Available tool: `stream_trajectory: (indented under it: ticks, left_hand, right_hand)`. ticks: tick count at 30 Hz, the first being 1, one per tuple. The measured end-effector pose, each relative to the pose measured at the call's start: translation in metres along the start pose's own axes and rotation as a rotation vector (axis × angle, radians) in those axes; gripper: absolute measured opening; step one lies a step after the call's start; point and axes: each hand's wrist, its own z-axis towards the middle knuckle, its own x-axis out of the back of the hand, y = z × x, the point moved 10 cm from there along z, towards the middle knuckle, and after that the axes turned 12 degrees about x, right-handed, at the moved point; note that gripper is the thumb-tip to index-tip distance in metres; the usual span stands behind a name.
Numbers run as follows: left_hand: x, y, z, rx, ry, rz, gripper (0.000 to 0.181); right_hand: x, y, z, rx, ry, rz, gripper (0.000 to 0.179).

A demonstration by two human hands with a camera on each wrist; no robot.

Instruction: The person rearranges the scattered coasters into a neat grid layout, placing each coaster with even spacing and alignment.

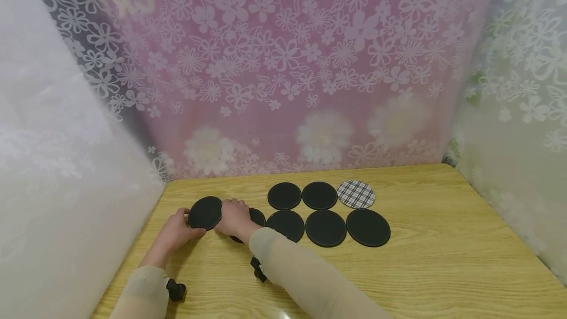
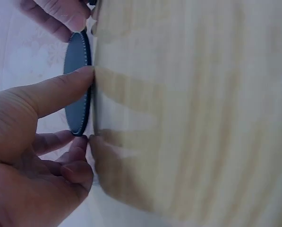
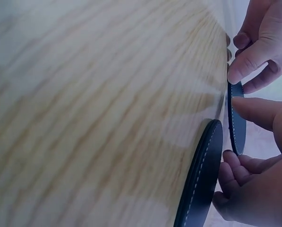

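Note:
A round black coaster (image 1: 205, 212) with white stitching round its edge is at the left end of the group. My left hand (image 1: 176, 233) grips its left side, the thumb along the near edge and fingers at the far edge. On the opposite side my right hand (image 1: 235, 216) pinches the same coaster (image 3: 238, 123), thumb and fingertips at its rim. In both wrist views it stands edge-on, close to the table surface. Another black coaster (image 1: 257, 216) lies just right of my right hand, partly hidden by that hand and wrist.
Several more black coasters (image 1: 325, 228) lie in two rows to the right, edges nearly touching. A black-and-white plaid coaster (image 1: 356, 194) ends the back row. The wooden table (image 1: 443, 240) meets a pink floral curtain (image 1: 283, 73) behind, with pale sheets on both sides.

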Motion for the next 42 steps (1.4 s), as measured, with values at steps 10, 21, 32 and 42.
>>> stream_trajectory:
  ticks: [10,21,32,42]
  left_hand:
    - [0.001,0.000,0.002,0.001,0.019,-0.078,0.097]
    - [0.005,0.023,0.000,-0.002,0.039,-0.073,0.098]
    - [0.001,0.051,0.000,-0.034,0.053,-0.067,0.097]
    - [-0.015,0.082,0.006,-0.058,0.046,-0.073,0.090]
  right_hand:
    - [0.008,0.010,0.004,0.019,0.063,0.081,0.066]
    - [0.030,0.017,0.000,0.008,0.122,0.095,0.067]
    - [0.046,0.036,-0.004,0.018,0.153,0.088,0.070]
    - [0.063,0.066,-0.013,-0.008,0.166,0.092,0.070]
